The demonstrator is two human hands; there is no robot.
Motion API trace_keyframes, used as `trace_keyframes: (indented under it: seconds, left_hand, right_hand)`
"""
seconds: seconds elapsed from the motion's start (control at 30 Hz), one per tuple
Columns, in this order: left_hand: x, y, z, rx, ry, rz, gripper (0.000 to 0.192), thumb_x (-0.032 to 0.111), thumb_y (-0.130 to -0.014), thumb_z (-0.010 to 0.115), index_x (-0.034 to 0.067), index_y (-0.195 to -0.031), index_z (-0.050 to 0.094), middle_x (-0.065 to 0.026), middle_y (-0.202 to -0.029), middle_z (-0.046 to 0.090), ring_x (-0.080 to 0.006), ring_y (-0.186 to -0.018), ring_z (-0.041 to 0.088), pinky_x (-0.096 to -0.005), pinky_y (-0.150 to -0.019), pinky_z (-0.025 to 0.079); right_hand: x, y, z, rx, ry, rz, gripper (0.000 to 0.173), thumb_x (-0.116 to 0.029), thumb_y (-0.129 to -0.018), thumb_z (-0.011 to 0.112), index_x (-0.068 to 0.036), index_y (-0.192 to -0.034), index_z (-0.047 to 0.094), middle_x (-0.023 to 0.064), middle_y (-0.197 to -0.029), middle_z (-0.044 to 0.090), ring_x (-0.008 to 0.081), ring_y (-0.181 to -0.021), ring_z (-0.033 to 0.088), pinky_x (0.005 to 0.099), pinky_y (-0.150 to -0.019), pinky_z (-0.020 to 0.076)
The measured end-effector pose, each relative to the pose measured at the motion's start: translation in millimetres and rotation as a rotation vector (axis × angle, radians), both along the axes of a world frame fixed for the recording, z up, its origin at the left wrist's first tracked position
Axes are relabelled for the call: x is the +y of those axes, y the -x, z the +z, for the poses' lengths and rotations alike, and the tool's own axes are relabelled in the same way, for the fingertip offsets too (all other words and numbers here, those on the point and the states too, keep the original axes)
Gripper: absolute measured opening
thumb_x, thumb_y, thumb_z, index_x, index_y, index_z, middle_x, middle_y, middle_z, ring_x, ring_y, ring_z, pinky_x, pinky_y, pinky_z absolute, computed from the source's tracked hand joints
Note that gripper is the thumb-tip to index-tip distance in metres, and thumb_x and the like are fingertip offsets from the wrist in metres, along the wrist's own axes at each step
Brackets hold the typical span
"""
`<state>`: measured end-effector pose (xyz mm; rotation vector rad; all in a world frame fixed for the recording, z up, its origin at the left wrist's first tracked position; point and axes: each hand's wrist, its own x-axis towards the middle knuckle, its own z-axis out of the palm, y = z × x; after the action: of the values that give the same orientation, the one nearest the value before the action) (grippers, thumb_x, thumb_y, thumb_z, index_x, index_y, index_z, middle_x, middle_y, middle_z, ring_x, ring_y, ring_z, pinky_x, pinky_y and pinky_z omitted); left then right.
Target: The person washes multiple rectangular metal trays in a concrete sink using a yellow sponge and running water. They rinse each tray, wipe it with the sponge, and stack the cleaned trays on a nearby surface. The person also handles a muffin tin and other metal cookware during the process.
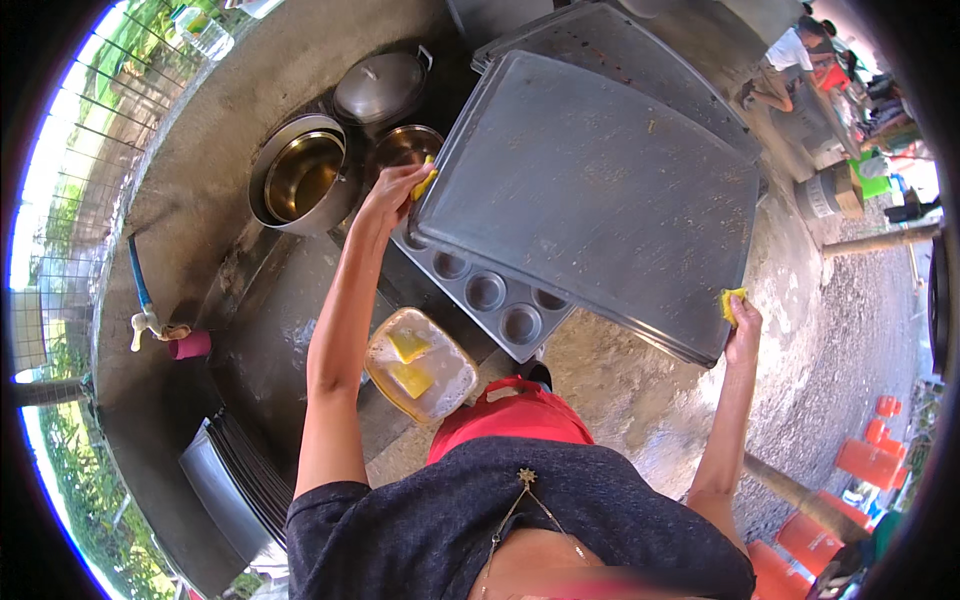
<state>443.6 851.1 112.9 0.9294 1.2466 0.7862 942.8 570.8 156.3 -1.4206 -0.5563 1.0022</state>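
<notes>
A large grey metal baking sheet (592, 195), speckled with residue, lies in front of me on top of other trays. My left hand (390, 199) pinches a yellow sponge (424, 183) against its left edge. At the near right corner, my right hand (742, 330) holds another yellow sponge (732, 304) to the rim. Partly covered by the sheet is a muffin tin (485, 291) with round cups. Nearer to me, a rectangular tub (375, 375) contains foamy water and two yellow sponge pieces (409, 345).
Nested pots (262, 202) and a lidded pot (380, 86) stand by the concrete wall. A tap (148, 328) has a pink cup (190, 345) below it. Several metal trays (232, 487) lean at lower left. Orange buckets (870, 463) and people (787, 60) are off to the right.
</notes>
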Motion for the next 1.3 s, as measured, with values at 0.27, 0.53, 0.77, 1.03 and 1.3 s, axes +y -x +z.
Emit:
trace_keyframes:
  seconds: [0.27, 0.53, 0.77, 1.03, 1.3]
  left_hand:
    - [-78, 111, -2, -0.112, 0.053, -0.076, 0.031, 0.021, -0.083, 0.060, -0.004, -0.101, 0.059, -0.0044, -0.081, 0.061, -0.0098, -0.064, 0.057, -0.0229, -0.053, 0.045]
    - [-84, 176, -46, 0.004, 0.108, -0.190, 0.031, 0.020, -0.082, 0.062, -0.005, -0.100, 0.059, -0.0046, -0.082, 0.061, -0.0112, -0.068, 0.057, -0.0251, -0.060, 0.046]
    - [-4, 139, -69, 0.118, 0.046, -0.280, 0.023, 0.020, -0.085, 0.058, -0.001, -0.093, 0.062, -0.0008, -0.074, 0.060, -0.0091, -0.062, 0.053, -0.0243, -0.056, 0.044]
    - [47, 104, -54, 1.051, -0.899, -0.129, 0.015, 0.021, -0.074, 0.057, 0.014, -0.083, 0.068, -0.0144, -0.080, 0.063, -0.0344, -0.073, 0.061, -0.0397, -0.066, 0.049]
    - [54, 45, 13, -0.091, -0.225, 0.096, 0.025, 0.009, -0.085, 0.048, -0.002, -0.105, 0.055, -0.0106, -0.095, 0.060, -0.0196, -0.084, 0.059, -0.0353, -0.073, 0.049]
  right_hand:
    - [-95, 149, -15, 0.005, -0.028, -0.123, 0.018, -0.008, -0.080, 0.059, 0.004, -0.093, 0.060, 0.0048, -0.082, 0.060, 0.0100, -0.071, 0.055, 0.0231, -0.065, 0.0437]
    - [-149, 247, -80, 0.109, 0.070, -0.224, 0.020, -0.009, -0.078, 0.058, 0.005, -0.092, 0.059, 0.0057, -0.082, 0.060, 0.0116, -0.072, 0.056, 0.0238, -0.066, 0.0436]
    - [-122, 234, -109, 0.158, 0.036, -0.298, 0.018, -0.006, -0.081, 0.057, 0.007, -0.093, 0.059, 0.0067, -0.085, 0.061, 0.0115, -0.074, 0.057, 0.0245, -0.066, 0.0447]
    - [-80, 222, -115, 0.043, 0.274, -0.582, 0.022, -0.014, -0.083, 0.058, 0.006, -0.092, 0.061, 0.0060, -0.082, 0.061, 0.0105, -0.070, 0.055, 0.0246, -0.064, 0.0427]
    - [66, 110, -1, -1.604, -0.134, -0.286, 0.027, -0.022, -0.087, 0.050, -0.005, -0.106, 0.059, 0.0080, -0.108, 0.059, 0.0244, -0.108, 0.050, 0.0355, -0.089, 0.0375]
